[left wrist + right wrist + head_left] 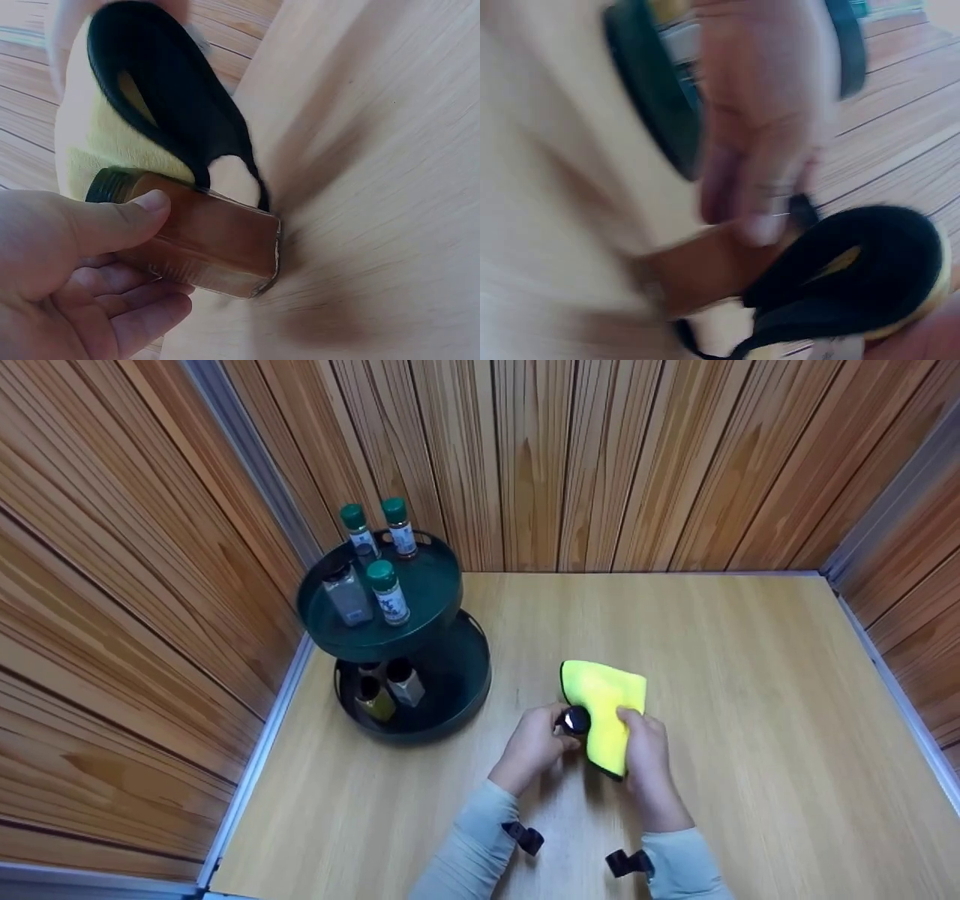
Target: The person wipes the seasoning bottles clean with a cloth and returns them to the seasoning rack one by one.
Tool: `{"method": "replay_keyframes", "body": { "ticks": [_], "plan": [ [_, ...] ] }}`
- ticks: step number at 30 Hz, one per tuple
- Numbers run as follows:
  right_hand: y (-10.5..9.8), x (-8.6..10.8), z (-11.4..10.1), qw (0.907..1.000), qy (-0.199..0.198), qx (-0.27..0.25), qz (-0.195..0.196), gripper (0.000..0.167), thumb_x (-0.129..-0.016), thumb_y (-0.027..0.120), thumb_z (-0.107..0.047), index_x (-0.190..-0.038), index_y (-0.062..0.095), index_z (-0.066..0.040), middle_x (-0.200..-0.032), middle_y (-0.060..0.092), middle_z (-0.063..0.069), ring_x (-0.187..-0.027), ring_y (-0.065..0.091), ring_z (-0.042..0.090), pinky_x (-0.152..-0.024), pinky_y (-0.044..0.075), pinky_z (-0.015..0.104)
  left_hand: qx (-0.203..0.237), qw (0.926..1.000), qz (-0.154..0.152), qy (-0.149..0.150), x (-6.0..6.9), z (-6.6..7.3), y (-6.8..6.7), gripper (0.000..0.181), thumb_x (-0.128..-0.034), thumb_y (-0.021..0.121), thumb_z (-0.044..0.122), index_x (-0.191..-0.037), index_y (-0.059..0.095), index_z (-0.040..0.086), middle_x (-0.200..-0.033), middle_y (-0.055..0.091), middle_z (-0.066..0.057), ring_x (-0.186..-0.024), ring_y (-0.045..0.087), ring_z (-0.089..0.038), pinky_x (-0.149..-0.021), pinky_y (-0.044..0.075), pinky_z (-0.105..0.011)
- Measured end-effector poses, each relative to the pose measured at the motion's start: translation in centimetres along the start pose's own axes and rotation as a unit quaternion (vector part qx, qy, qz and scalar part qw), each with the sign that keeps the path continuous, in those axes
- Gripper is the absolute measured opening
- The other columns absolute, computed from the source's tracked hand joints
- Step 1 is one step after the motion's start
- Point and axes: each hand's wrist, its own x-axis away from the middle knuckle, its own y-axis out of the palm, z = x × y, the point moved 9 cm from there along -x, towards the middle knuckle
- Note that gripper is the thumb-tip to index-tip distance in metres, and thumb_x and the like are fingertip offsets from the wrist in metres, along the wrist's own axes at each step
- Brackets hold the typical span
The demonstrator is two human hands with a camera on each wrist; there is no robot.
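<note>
My left hand [531,742] grips a square clear spice jar [217,240] with a black cap [576,720] and reddish-brown contents. In the left wrist view the thumb lies on one side of the jar and the fingers are on the other; the jar is tilted just over the table. My right hand [649,750] holds a folded bright yellow cloth [604,690] with black edging. The cloth is right against the jar's side. From the right wrist, the jar [697,270] looks blurred, and the cloth's dark fold [870,277] stands beside it.
A two-tier dark green round rack [360,649] stands at the left by the wall. Its top holds three green-capped jars [390,596] and a black-capped jar [349,596]; several dark-capped jars [405,682] stand below. Wood-plank walls [570,465] border the light wooden table [750,697].
</note>
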Motion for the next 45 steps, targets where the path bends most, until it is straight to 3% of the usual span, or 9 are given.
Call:
{"method": "replay_keyframes", "body": {
  "ticks": [4, 7, 13, 21, 34, 38, 42, 45],
  "plan": [
    [0.1, -0.9, 2.9, 0.9992, 0.041, 0.000, -0.001, 0.032, -0.106, 0.047, -0.027, -0.116, 0.055, 0.003, -0.085, 0.063, 0.002, -0.075, 0.063, 0.014, -0.069, 0.054, 0.028, 0.002, 0.9997, -0.005, -0.022, 0.0, -0.3, 0.0, 0.045, -0.0855, 0.081, 0.003, -0.127, 0.069, 0.014, -0.125, 0.071, 0.000, -0.115, 0.063, -0.012, -0.107, 0.049, -0.037],
    [0.4, -0.9, 3.5, 0.9989, 0.046, -0.004, -0.003, 0.033, -0.106, 0.047, -0.026, -0.116, 0.055, 0.003, -0.086, 0.063, 0.003, -0.076, 0.063, 0.015, -0.069, 0.055, 0.029, -0.001, 0.9993, -0.006, -0.036, 0.0, -0.5, -0.1, 0.047, -0.0853, 0.081, 0.004, -0.130, 0.069, 0.014, -0.126, 0.071, 0.001, -0.115, 0.063, -0.012, -0.107, 0.049, -0.037],
    [0.6, 0.0, 0.9, 0.9998, 0.013, 0.001, 0.018, 0.033, -0.104, 0.048, -0.028, -0.112, 0.056, 0.004, -0.084, 0.060, 0.004, -0.073, 0.061, 0.018, -0.065, 0.054, 0.031, -0.013, 0.9998, -0.006, -0.014, -0.1, -0.1, -0.1, 0.042, -0.0848, 0.081, 0.001, -0.124, 0.070, 0.013, -0.120, 0.072, -0.001, -0.106, 0.063, -0.014, -0.103, 0.051, -0.035],
    [-0.5, 0.7, -1.3, 0.9974, 0.009, -0.066, 0.026, 0.033, -0.103, 0.051, -0.028, -0.119, 0.054, 0.001, -0.086, 0.062, 0.001, -0.076, 0.063, 0.015, -0.067, 0.055, 0.030, -0.009, 0.9999, -0.002, 0.012, -0.2, 0.6, 0.1, 0.038, -0.0839, 0.079, -0.003, -0.114, 0.071, 0.019, -0.117, 0.072, -0.001, -0.113, 0.065, -0.022, -0.106, 0.049, -0.038],
    [-1.4, 0.4, -1.3, 0.9964, -0.013, -0.082, 0.016, 0.031, -0.104, 0.050, -0.028, -0.115, 0.055, 0.001, -0.083, 0.064, -0.001, -0.075, 0.064, 0.014, -0.068, 0.055, 0.029, -0.009, 0.9997, -0.004, 0.021, 0.0, 0.3, -0.4, 0.045, -0.0850, 0.077, -0.003, -0.121, 0.070, 0.022, -0.115, 0.070, 0.013, -0.116, 0.062, -0.008, -0.106, 0.048, -0.034],
    [-2.0, 0.3, -1.0, 0.9962, -0.015, -0.083, 0.024, 0.029, -0.104, 0.050, -0.027, -0.111, 0.056, 0.000, -0.081, 0.064, -0.002, -0.073, 0.064, 0.014, -0.067, 0.055, 0.029, -0.050, 0.9980, 0.022, 0.032, 0.6, 0.5, 0.0, 0.055, -0.0839, 0.081, 0.003, -0.134, 0.063, 0.012, -0.132, 0.065, -0.001, -0.127, 0.057, -0.015, -0.111, 0.045, -0.037],
    [-2.4, 0.2, -0.7, 0.9951, -0.013, -0.094, 0.028, 0.027, -0.104, 0.048, -0.026, -0.111, 0.055, -0.001, -0.081, 0.065, -0.002, -0.073, 0.065, 0.014, -0.066, 0.055, 0.029, -0.075, 0.9937, 0.082, 0.010, 1.5, 0.3, 0.5, 0.080, -0.0834, 0.086, 0.028, -0.149, 0.046, 0.005, -0.145, 0.049, -0.011, -0.136, 0.048, -0.023, -0.114, 0.042, -0.037],
    [-2.4, 0.2, -0.7, 0.9952, -0.012, -0.095, 0.020, 0.028, -0.105, 0.046, -0.027, -0.116, 0.053, -0.001, -0.084, 0.064, -0.003, -0.076, 0.065, 0.013, -0.069, 0.055, 0.029, -0.073, 0.9874, 0.140, -0.014, 2.0, -0.1, 0.5, 0.080, -0.0803, 0.087, 0.044, -0.141, 0.050, 0.007, -0.131, 0.049, -0.007, -0.125, 0.048, -0.020, -0.107, 0.047, -0.035]
  ]
}}
